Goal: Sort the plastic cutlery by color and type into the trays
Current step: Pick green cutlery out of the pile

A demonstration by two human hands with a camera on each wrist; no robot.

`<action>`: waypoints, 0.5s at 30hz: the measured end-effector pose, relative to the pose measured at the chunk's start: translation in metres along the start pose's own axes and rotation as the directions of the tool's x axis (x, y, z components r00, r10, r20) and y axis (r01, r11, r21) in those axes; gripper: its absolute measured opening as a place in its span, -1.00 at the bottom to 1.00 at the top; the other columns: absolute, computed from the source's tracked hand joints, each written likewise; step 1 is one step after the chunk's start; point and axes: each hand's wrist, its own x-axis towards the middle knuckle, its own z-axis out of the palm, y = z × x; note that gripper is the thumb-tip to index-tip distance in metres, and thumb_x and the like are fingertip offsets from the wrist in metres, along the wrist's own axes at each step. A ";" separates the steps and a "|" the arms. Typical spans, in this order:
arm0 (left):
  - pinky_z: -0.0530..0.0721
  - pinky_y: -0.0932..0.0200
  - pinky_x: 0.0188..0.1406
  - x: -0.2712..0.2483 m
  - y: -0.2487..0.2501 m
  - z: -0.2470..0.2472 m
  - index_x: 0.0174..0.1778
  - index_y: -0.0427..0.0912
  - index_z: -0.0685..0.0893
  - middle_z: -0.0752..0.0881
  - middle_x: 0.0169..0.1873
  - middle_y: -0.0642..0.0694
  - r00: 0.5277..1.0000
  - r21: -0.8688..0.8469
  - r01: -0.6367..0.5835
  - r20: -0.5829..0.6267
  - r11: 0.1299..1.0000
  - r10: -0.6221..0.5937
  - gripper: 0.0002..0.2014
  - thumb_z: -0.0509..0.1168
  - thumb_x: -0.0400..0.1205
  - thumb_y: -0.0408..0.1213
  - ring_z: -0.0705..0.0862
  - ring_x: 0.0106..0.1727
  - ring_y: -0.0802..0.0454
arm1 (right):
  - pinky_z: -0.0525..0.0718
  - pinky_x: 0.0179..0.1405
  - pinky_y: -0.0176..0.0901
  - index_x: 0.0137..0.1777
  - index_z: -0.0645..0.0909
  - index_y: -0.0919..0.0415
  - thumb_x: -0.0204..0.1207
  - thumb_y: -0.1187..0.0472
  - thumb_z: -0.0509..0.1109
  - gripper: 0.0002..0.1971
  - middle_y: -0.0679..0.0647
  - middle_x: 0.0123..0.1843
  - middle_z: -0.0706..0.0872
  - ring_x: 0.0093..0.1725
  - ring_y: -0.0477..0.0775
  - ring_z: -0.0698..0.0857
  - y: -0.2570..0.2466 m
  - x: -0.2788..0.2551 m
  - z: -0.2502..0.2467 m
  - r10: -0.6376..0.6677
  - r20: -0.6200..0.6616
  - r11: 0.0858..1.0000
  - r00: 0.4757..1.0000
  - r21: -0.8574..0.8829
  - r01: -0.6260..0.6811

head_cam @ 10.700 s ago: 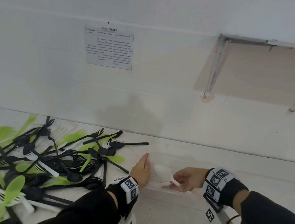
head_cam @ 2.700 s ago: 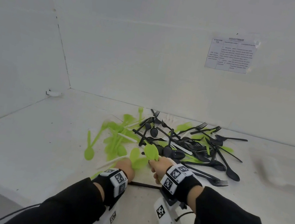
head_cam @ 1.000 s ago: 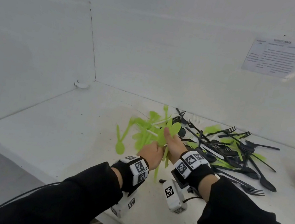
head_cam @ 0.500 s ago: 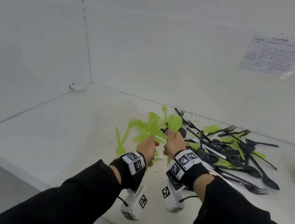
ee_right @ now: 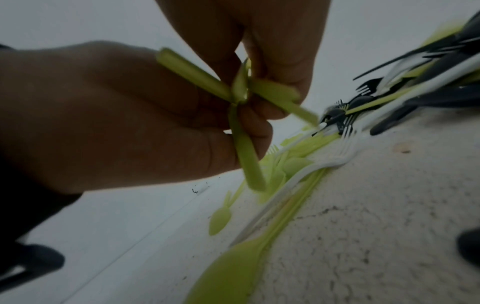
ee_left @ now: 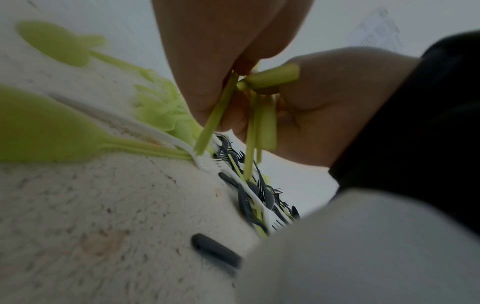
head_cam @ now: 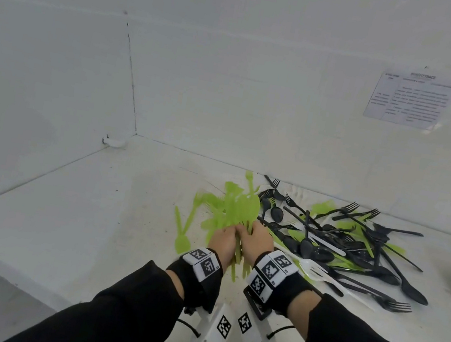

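Both hands meet above the white table [head_cam: 63, 203] and hold one bunch of green spoons [head_cam: 245, 208], bowls up and handles hanging down. My left hand [head_cam: 223, 240] grips the handles from the left, and my right hand [head_cam: 257, 240] pinches them from the right. In the left wrist view my left hand [ee_left: 221, 51] and my right hand [ee_left: 324, 102] close on the crossed green handles [ee_left: 257, 123]. The right wrist view shows the same handles [ee_right: 244, 148] fanned out between my right hand [ee_right: 275, 41] and my left hand [ee_right: 103, 113]. No tray is in view.
A mixed pile of black forks and spoons [head_cam: 340, 244] with green pieces lies to the right of the hands. A white fork [head_cam: 318, 271] lies near my right wrist. Loose green cutlery [head_cam: 181, 241] lies to the left. Walls close off the back and the left side.
The hands have come together. The green spoon that my right hand held up alone has joined the bunch in my left hand, and both hands now grip that bunch.
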 end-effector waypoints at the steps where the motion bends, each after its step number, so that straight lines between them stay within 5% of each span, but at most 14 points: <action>1: 0.53 0.04 -0.19 0.001 0.000 0.000 -0.25 -0.24 0.60 0.66 -0.07 -0.47 1.000 -0.004 -0.001 -0.014 1.000 0.001 -0.71 0.03 0.70 -0.32 0.63 -0.12 -0.21 | 0.39 -0.16 -0.06 -0.30 0.37 0.29 0.64 0.14 0.22 -0.68 0.16 -0.30 0.51 -0.12 0.20 0.52 0.000 0.002 0.001 -0.018 0.006 1.000 1.000 -0.009 0.018; 5: 0.56 0.10 -0.25 0.002 0.004 -0.004 -0.26 -0.25 0.55 0.60 -0.16 -0.32 1.000 -0.062 0.005 -0.005 0.998 -0.005 -0.70 0.00 0.71 -0.33 0.58 -0.22 -0.11 | 0.57 -0.02 0.03 0.05 0.55 0.50 0.61 0.21 0.23 -0.71 0.35 -0.04 0.69 -0.07 0.28 0.63 0.000 0.004 0.003 -0.088 -0.006 0.995 0.996 0.039 0.088; 8: 0.54 0.18 -0.36 0.003 0.007 -0.006 -0.22 -0.23 0.58 0.61 -0.26 -0.20 0.999 -0.122 0.027 0.038 0.992 -0.022 -0.71 0.00 0.72 -0.34 0.57 -0.30 -0.02 | 0.57 -0.02 0.05 -0.07 0.52 0.48 0.62 0.22 0.21 -0.75 0.32 -0.13 0.64 -0.15 0.16 0.55 0.001 0.005 0.004 -0.061 -0.037 0.993 0.997 0.099 0.064; 11: 0.50 0.16 -0.37 0.007 0.007 -0.005 -0.05 -0.24 0.60 0.59 -0.26 -0.14 0.998 -0.189 0.051 0.044 0.981 -0.044 -0.70 -0.05 0.75 -0.32 0.52 -0.32 0.01 | 0.58 -0.06 0.03 -0.27 0.41 0.20 0.64 0.21 0.18 -0.77 0.13 -0.25 0.54 -0.16 0.13 0.55 0.002 0.006 0.005 -0.031 -0.094 0.980 0.995 0.194 0.048; 15: 0.57 0.12 -0.26 0.010 0.007 -0.003 -0.06 -0.26 0.61 0.64 -0.10 -0.25 0.997 -0.210 0.069 0.037 0.975 -0.063 -0.70 -0.03 0.75 -0.31 0.60 -0.19 -0.08 | 0.42 -0.37 -0.15 -0.37 0.28 0.17 0.65 0.21 0.18 -0.67 0.05 -0.38 0.45 -0.39 0.00 0.45 -0.003 0.004 0.001 -0.061 -0.009 0.978 0.998 0.199 0.061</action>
